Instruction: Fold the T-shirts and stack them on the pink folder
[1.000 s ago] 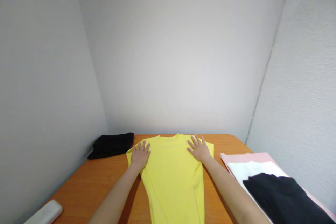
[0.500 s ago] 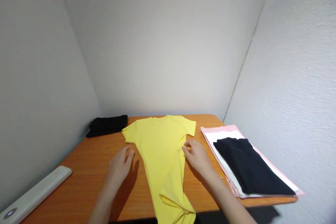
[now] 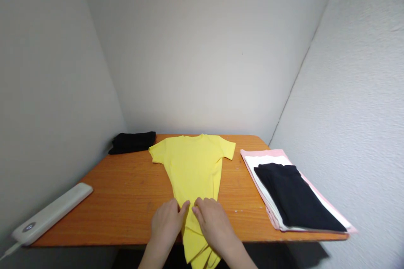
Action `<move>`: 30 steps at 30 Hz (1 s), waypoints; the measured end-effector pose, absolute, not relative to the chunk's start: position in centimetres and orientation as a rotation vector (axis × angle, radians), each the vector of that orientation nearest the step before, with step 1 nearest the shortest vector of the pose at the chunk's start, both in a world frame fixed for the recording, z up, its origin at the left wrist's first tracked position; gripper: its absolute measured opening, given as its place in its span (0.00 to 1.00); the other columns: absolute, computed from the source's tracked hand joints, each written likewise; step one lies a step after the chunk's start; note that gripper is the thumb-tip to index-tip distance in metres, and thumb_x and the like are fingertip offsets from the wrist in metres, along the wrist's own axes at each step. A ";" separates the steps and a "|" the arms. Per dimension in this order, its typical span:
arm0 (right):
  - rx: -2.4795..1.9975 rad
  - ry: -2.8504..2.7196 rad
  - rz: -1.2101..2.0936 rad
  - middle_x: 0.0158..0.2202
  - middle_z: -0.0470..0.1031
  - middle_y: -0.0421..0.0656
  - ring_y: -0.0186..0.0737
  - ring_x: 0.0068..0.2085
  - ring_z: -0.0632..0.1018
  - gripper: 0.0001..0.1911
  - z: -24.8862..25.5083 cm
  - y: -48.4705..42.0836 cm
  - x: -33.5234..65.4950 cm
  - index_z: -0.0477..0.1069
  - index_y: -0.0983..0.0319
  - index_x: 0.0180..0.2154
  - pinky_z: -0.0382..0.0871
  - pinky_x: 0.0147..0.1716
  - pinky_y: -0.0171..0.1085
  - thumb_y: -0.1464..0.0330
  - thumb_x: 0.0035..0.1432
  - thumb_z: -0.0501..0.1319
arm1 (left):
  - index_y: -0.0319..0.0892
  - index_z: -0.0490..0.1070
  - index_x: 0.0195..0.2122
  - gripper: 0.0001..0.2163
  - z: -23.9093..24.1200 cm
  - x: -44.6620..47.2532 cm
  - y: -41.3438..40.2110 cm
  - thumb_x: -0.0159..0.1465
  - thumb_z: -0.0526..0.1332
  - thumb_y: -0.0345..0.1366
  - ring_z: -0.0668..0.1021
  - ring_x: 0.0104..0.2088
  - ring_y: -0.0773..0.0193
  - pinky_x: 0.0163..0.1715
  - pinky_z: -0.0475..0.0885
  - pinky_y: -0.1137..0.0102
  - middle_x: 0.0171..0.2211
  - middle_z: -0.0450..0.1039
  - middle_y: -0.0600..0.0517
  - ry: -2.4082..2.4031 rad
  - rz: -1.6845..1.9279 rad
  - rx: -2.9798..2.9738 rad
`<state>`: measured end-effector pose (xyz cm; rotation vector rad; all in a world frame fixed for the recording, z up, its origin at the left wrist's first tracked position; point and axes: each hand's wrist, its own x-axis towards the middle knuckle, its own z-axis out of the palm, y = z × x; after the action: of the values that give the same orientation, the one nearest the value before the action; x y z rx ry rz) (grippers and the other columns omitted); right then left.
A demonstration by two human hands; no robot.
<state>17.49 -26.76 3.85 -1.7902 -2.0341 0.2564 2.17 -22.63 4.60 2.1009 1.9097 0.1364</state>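
A yellow short-sleeved T-shirt (image 3: 194, 168) lies spread on the table, collar toward the wall, its lower end hanging folded over the front edge. My left hand (image 3: 167, 222) is on the left side of the shirt's lower part, fingers curled onto the cloth and thumb pointing inward. Close beside it, my right hand (image 3: 214, 220) sits on the right side of the same part, its fingers bent onto the fabric. Both hands look closed on the shirt, though most fingertips are hidden. The cloth between the thumbs is slightly creased.
The wooden table (image 3: 126, 201) meets walls at the back and sides. On the right lie folded black cloth (image 3: 293, 193), white cloth (image 3: 252, 162) and pink cloth (image 3: 277, 152), stacked. Folded black clothing (image 3: 134, 142) rests back left. A long white device (image 3: 57, 212) with a cable lies front left.
Both hands, earlier apart on either side of the shirt with fingers loose, have come inward and nearer to me, onto the shirt's lower part. The view has shifted slightly.
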 end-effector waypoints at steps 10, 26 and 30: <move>-1.727 -1.612 0.551 0.21 0.65 0.36 0.38 0.24 0.68 0.24 3.8 -26.9 20.1 0.59 0.58 0.26 0.54 0.27 0.35 0.48 0.66 0.48 | 0.42 0.68 0.32 0.14 3.3 1.7 -21.9 0.67 0.50 0.44 0.78 0.39 0.52 0.35 0.64 0.65 0.35 0.77 0.44 1.862 0.207 2.088; -1.784 -1.293 0.757 0.22 0.55 0.34 0.37 0.25 0.62 0.19 0.2 -34.4 32.6 0.65 0.58 0.27 0.57 0.25 0.34 0.49 0.54 0.58 | 0.47 0.60 0.33 0.21 -0.3 -8.8 -22.9 0.53 0.62 0.58 0.72 0.33 0.62 0.34 0.71 0.71 0.30 0.65 0.57 1.494 1.076 1.442; -1.715 -1.257 0.913 0.24 0.55 0.34 0.36 0.26 0.62 0.14 1.3 -35.3 32.9 0.66 0.57 0.35 0.57 0.26 0.33 0.55 0.52 0.59 | 0.47 0.64 0.35 0.18 0.8 -10.2 -23.7 0.54 0.62 0.55 0.75 0.37 0.59 0.38 0.72 0.70 0.32 0.71 0.55 1.529 0.974 1.570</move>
<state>32.93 -35.35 1.30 -1.7153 -1.2570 0.9135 -10.22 -23.71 0.83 1.5702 1.5286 0.9735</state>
